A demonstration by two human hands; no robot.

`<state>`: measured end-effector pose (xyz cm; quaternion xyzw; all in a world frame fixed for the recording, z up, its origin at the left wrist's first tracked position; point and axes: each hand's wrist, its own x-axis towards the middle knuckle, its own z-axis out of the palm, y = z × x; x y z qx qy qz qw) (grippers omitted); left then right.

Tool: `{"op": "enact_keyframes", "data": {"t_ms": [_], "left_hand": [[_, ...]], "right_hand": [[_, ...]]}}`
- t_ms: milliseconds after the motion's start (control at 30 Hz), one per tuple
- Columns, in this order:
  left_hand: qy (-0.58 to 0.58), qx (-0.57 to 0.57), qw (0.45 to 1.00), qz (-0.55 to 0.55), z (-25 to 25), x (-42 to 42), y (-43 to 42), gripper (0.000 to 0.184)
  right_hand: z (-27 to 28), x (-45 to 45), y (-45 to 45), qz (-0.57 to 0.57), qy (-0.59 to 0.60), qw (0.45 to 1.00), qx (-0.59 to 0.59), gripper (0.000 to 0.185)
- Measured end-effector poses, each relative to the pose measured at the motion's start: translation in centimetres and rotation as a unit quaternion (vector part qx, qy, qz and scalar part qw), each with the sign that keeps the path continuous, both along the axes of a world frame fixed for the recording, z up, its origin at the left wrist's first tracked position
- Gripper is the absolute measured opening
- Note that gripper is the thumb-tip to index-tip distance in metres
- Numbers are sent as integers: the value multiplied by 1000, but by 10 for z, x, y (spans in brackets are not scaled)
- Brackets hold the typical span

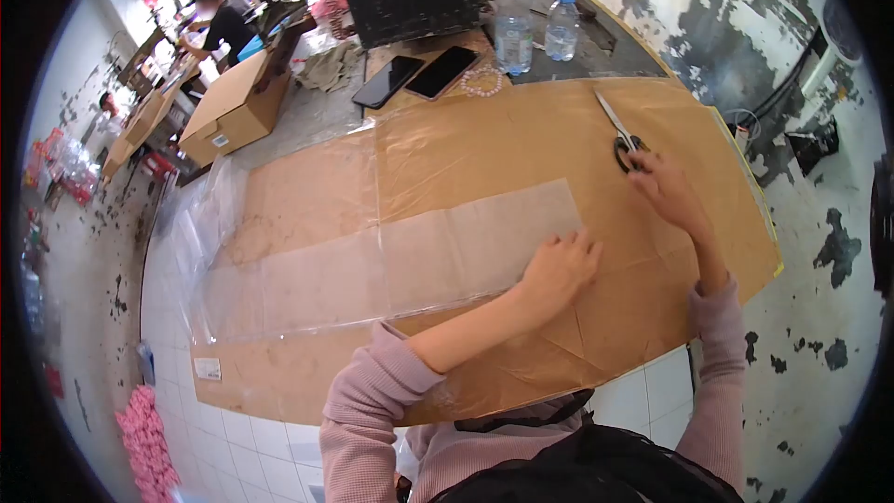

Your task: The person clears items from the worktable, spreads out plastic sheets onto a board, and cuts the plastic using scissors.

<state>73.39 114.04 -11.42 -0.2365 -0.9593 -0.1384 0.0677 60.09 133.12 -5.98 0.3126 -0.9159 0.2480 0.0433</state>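
A long strip of clear plastic film (447, 247) lies flat across the brown-covered table. My left hand (562, 272) rests on the right end of this strip, palm down, with its fingers bent and slightly apart. Farther right, my right hand (666, 188) has its fingers at the black handles of a pair of scissors (616, 123). The scissors lie over the brown covering, blades pointing away from me. Part of the handles is hidden under my fingers.
Two phones (388, 82), a beaded bracelet (481, 81) and two water bottles (513, 28) stand or lie along the far edge. Crumpled plastic (200, 224) hangs at the table's left end. A cardboard box (237, 110) is beyond it. Another person (226, 28) sits far left.
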Motion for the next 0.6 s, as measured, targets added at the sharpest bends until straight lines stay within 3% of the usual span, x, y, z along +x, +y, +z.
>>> {"op": "enact_keyframes", "data": {"t_ms": [100,200,300,400,433,500,600], "left_hand": [[8,-107,994,-10,-2,9,7,40],[111,8,994,9,1,21,-1,37],[198,110,974,26,-10,23,-7,36],[120,81,989,4,-24,26,6,33],[143,34,989,-2,-27,28,11,33],[189,-65,980,-8,-33,28,19,33],[266,-159,950,-30,-31,27,20,31]], "right_hand": [[-46,-55,-12,-135,88,985,61,32],[-59,-64,-20,-159,104,981,51,33],[-62,-71,-5,-107,165,975,100,38],[-75,-101,30,-63,87,993,44,46],[-70,-97,29,-73,-14,997,-31,45],[-52,-83,32,-84,-213,957,-177,43],[-34,-57,26,-41,-331,900,-281,48]]}}
